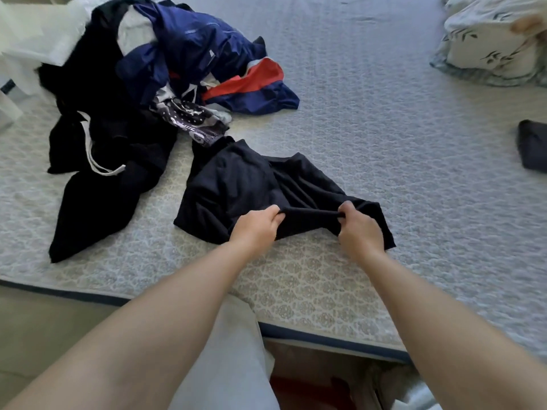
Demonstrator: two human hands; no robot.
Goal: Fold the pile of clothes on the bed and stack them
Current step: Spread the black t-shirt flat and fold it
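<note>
A black garment (pixel 236 184) lies crumpled on the bed (pixel 384 143) near its front edge. My left hand (pixel 256 226) and my right hand (pixel 356 229) each pinch its near edge, stretching a band of cloth taut between them. Behind and to the left sits the pile of clothes (pixel 165 60): a blue jacket, a red and blue piece (pixel 254 81), a patterned black and white piece (pixel 192 119) and black trousers with a white drawstring (pixel 100 161). A dark folded item (pixel 532 149) rests at the bed's right edge.
A floral pillow or duvet (pixel 491 39) sits at the back right. White cloth (pixel 35 34) lies at the back left. The bed's front edge (pixel 325 335) runs across below my arms, with floor beneath it.
</note>
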